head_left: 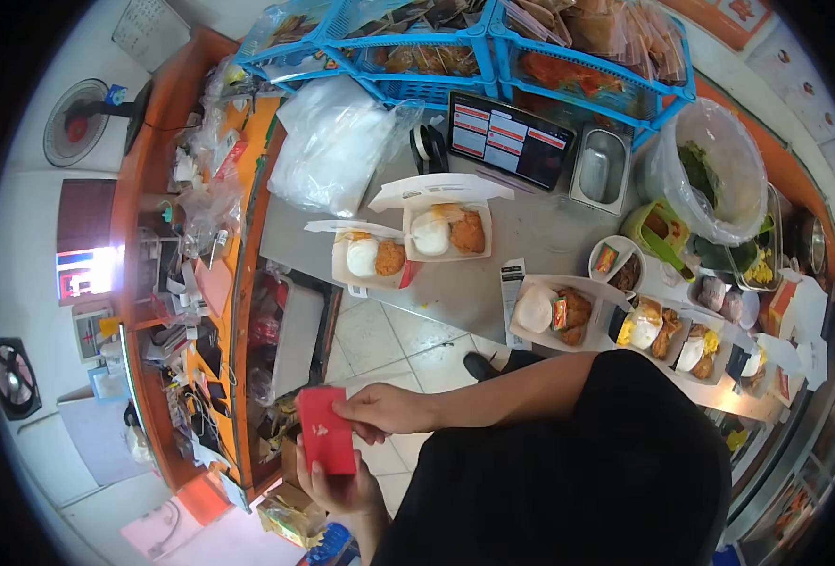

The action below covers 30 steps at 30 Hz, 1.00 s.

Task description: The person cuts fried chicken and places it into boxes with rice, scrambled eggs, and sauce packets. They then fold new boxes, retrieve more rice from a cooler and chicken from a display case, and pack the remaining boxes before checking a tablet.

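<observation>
My left hand [344,489] holds a flat red rectangular packet [326,436] from below, its fingers along the edges. The packet has a small pale print on its face; what it contains cannot be seen. My right hand [384,411] pinches the packet's upper right edge between thumb and fingers. Both hands are over the tiled floor, left of the counter. Farther up, on the metal counter [474,288], stand two open meal boxes, one with fried chicken [467,232] and a white rice mound [431,236], the other with rice [362,255] and chicken [390,258].
Several more open food boxes line the right side, near a box with a red sachet [561,312]. A tablet [509,139], plastic bags [332,151], a metal tray [601,172] and blue baskets [427,91] are at the back. An orange shelf [245,311] full of supplies stands left.
</observation>
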Each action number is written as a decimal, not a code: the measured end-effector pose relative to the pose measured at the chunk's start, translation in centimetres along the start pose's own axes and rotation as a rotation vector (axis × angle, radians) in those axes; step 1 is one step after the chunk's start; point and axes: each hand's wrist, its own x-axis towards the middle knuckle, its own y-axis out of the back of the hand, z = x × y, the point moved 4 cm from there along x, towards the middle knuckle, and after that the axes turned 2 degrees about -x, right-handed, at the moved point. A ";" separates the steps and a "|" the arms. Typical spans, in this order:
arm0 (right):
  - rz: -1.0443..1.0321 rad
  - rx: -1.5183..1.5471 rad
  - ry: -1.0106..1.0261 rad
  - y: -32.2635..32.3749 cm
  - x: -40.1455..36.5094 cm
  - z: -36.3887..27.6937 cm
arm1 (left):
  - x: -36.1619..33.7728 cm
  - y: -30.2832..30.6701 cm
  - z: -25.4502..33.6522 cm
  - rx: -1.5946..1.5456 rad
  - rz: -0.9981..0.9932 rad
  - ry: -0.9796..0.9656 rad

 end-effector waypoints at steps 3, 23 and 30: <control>0.036 -0.049 0.053 -0.8 0.6 2.0 | -0.7 -1.4 -0.9 -0.057 0.002 -0.020; 0.385 -0.188 -0.287 -4.0 -7.5 16.5 | -11.4 -9.3 -15.6 -1.147 -1.320 0.070; 0.789 -0.172 -0.179 -6.5 -15.1 22.4 | -10.8 -4.6 -5.0 -1.055 -1.431 -0.298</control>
